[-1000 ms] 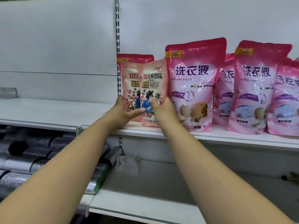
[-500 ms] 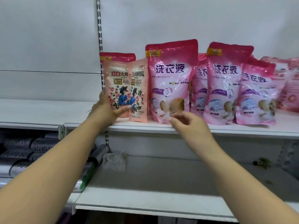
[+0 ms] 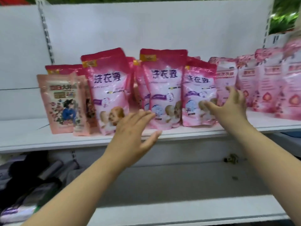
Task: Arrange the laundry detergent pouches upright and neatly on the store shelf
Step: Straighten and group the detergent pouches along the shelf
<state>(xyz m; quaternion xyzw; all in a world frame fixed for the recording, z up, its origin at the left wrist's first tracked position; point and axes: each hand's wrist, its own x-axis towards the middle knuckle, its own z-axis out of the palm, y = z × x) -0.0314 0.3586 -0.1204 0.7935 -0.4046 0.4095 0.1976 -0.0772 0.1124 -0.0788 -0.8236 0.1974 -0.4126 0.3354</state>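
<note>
Both hands [image 3: 132, 128] [image 3: 231, 105] now off "洗衣液" pouches [image 3: 164, 88].

Just one view here, a wide-angle head cam. It faces a white store shelf [image 3: 48, 141] pretty much straight on, tilted slightly down, so the lower shelf [image 3: 179, 201] fills the bottom of the frame. It's close, within arm's reach: both forearms come in from the bottom corners. The pink detergent pouches [image 3: 164, 88] sit around mid-frame. The edges bow a bit and the whole picture is blurry.
</note>
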